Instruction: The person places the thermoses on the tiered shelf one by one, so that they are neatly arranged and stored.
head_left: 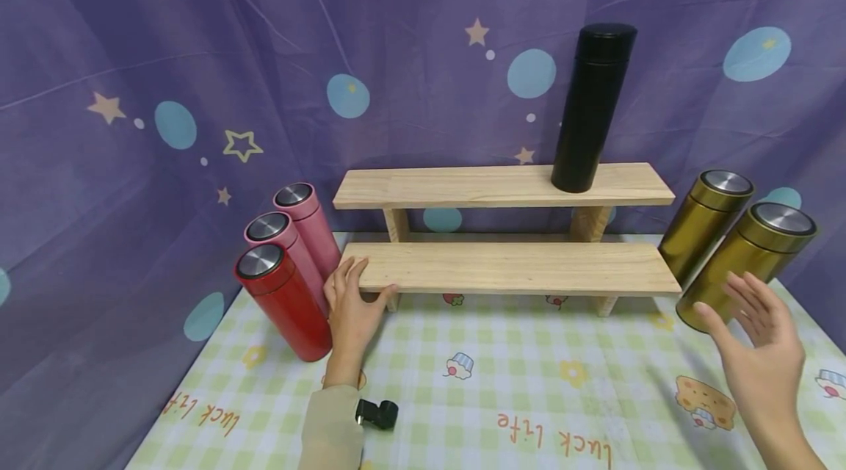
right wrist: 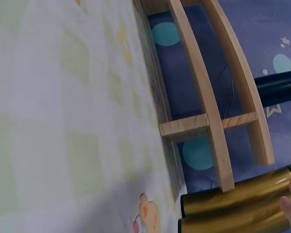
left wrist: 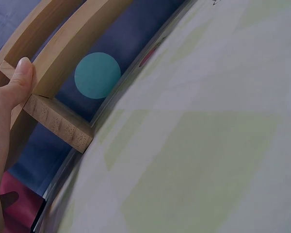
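My left hand (head_left: 352,312) holds the left front corner of a two-tier wooden shelf (head_left: 502,268), fingers over the lower board and thumb along its front edge. In the left wrist view the thumb (left wrist: 22,73) presses that edge above a support leg. Just left of this hand stand a red thermos bottle (head_left: 287,305) and two pink thermos bottles (head_left: 311,228). A black thermos bottle (head_left: 590,110) stands upright on the upper board, toward the right. My right hand (head_left: 760,345) hovers with fingers spread in front of the nearer gold thermos bottle (head_left: 743,264), holding nothing.
Another gold thermos bottle (head_left: 703,224) stands behind the nearer one, beside the shelf's right end. A checked tablecloth (head_left: 476,404) covers the table. A purple patterned curtain (head_left: 423,29) hangs close behind. A small black device (head_left: 377,413) shows beside the left sleeve.
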Available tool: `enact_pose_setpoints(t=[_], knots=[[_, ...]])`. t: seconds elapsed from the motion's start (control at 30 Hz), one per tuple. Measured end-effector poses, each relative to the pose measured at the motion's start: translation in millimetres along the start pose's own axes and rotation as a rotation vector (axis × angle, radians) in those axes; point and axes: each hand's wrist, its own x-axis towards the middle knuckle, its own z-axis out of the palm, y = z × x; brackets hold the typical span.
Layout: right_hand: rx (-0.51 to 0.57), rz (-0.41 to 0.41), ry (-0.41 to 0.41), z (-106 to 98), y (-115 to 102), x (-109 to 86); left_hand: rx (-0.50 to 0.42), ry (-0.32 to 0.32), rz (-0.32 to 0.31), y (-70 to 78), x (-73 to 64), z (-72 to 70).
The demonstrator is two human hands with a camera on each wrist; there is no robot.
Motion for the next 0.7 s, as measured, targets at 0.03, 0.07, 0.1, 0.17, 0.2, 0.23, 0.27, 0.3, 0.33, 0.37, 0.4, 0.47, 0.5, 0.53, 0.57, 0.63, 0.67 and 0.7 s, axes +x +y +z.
enact_pose_setpoints(t=[0.03,0.07,0.1,0.17,0.2,0.23,0.27,0.3,0.33,0.37,0.4,0.47,0.5,0.53,0.57,0.63,0.67,0.7], knots=[[-0.003,0.006,0.004,-0.9,1.6,-0.4,0.000,0.001,0.001,0.3,0.0,0.2],[-0.006,0.010,0.008,-1.8,3.1,-0.7,0.001,0.001,0.001,0.1,0.0,0.3],[-0.012,0.014,0.014,-2.5,4.5,-0.9,0.003,0.001,0.001,0.0,0.0,0.3],[-0.008,0.027,0.021,-4.0,7.6,-1.0,0.007,0.000,0.000,-0.5,0.0,0.5],[-0.007,0.031,0.026,-4.7,9.1,-1.0,0.009,-0.001,-0.001,-0.9,0.0,0.5],[-0.005,0.036,0.032,-5.3,10.6,-1.0,0.010,-0.001,-0.001,-1.2,0.0,0.6],[-0.003,0.041,0.038,-5.8,12.1,-1.1,0.011,-0.001,-0.001,-1.5,0.0,0.7],[-0.002,0.044,0.044,-6.4,13.2,-1.0,0.012,-0.002,-0.001,-1.9,0.0,0.6],[0.001,0.048,0.048,-7.1,14.4,-1.0,0.012,-0.002,-0.001,-2.0,0.0,0.8],[-0.002,0.050,0.053,-7.7,15.3,-1.0,0.011,-0.002,-0.001,-2.2,0.1,0.8],[-0.003,0.052,0.057,-8.3,16.5,-0.8,0.011,-0.002,-0.001,-2.2,0.1,0.7],[-0.004,0.058,0.062,-9.2,18.9,-0.3,0.010,-0.001,-0.002,-2.0,0.1,0.7],[-0.005,0.060,0.066,-9.6,20.2,0.1,0.010,0.000,-0.002,-1.9,0.1,0.7],[-0.006,0.064,0.068,-9.9,21.5,0.3,0.011,0.000,-0.002,-1.8,0.3,0.8],[-0.007,0.067,0.070,-10.3,22.7,0.6,0.011,0.001,-0.002,-1.9,0.4,0.7],[-0.009,0.074,0.077,-10.8,24.6,1.0,0.009,0.002,-0.003,-1.6,0.4,0.8],[-0.009,0.077,0.081,-11.2,25.4,1.0,0.009,0.003,-0.004,-1.5,0.3,0.7],[-0.013,0.080,0.085,-11.5,25.8,1.3,0.008,0.002,-0.005,-1.5,0.4,0.8]])
